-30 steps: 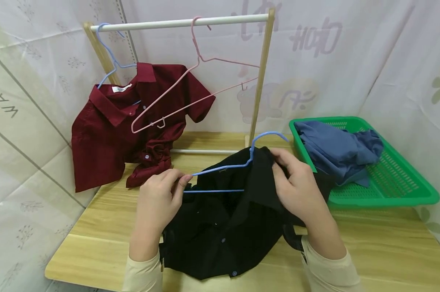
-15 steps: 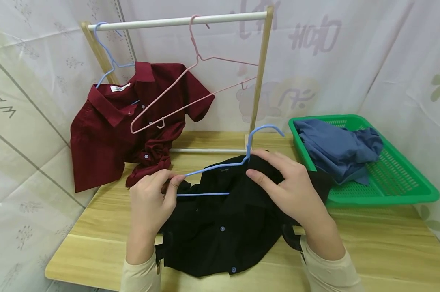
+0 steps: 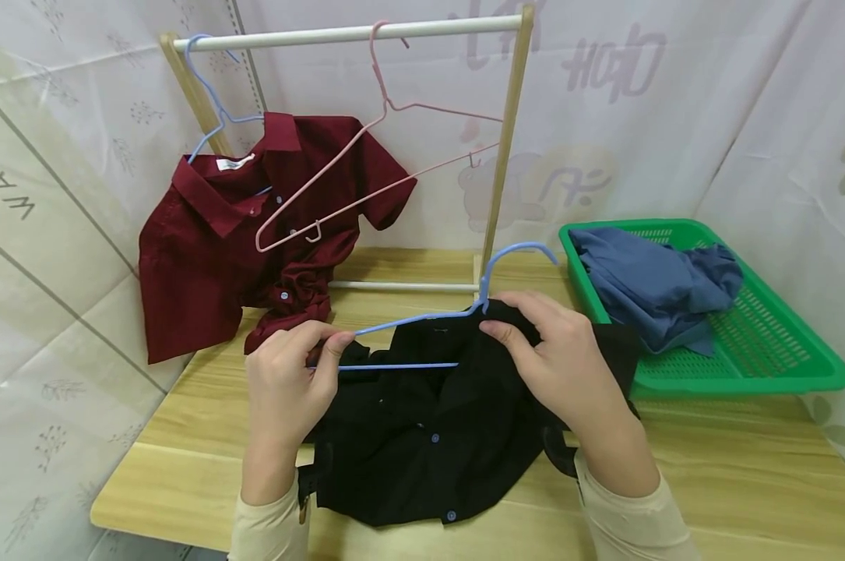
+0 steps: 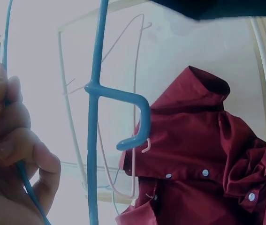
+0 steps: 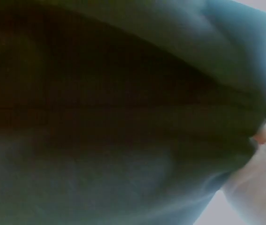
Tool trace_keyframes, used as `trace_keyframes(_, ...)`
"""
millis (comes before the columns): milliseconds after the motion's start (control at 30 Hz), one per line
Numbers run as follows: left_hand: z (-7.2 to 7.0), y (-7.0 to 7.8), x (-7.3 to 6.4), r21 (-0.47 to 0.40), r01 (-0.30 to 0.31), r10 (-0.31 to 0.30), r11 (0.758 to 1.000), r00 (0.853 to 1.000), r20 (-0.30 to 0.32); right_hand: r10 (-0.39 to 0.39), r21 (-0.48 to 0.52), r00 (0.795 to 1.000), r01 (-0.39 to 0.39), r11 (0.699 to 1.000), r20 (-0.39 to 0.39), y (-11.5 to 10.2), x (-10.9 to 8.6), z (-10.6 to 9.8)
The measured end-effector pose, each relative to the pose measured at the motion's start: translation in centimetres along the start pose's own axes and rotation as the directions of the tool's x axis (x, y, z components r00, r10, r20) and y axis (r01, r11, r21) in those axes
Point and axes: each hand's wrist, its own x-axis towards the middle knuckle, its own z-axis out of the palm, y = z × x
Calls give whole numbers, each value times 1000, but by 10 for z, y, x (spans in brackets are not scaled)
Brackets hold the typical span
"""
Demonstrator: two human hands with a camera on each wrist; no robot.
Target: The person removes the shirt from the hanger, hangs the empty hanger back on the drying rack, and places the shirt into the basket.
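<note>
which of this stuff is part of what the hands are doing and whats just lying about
Likely part of the job:
black shirt, held by the right hand
blue hanger, pinched by the left hand, partly hidden by the shirt

Just there, untouched:
maroon shirt
pink hanger on the rack
blue garment in the green basket

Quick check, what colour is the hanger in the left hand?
Light blue. The hanger shows best in the head view, pinched by the left hand.

Matt cloth black shirt (image 3: 401, 471), smooth, slightly glossy blue hanger (image 4: 93, 140), smooth plastic green basket (image 3: 744, 386), wood-grained tabletop (image 3: 184, 467).
</note>
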Motion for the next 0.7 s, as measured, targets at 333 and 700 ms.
trace_keyframes(333,1,1,4,7,-20,20,1000,1000,-13,-35,-60,999,35,998,10,1,2,4)
trace_keyframes(700,-1,-10,5,-35,22,-23,999,1000,-11,-48,-69,999,50,996,22,4,3,5)
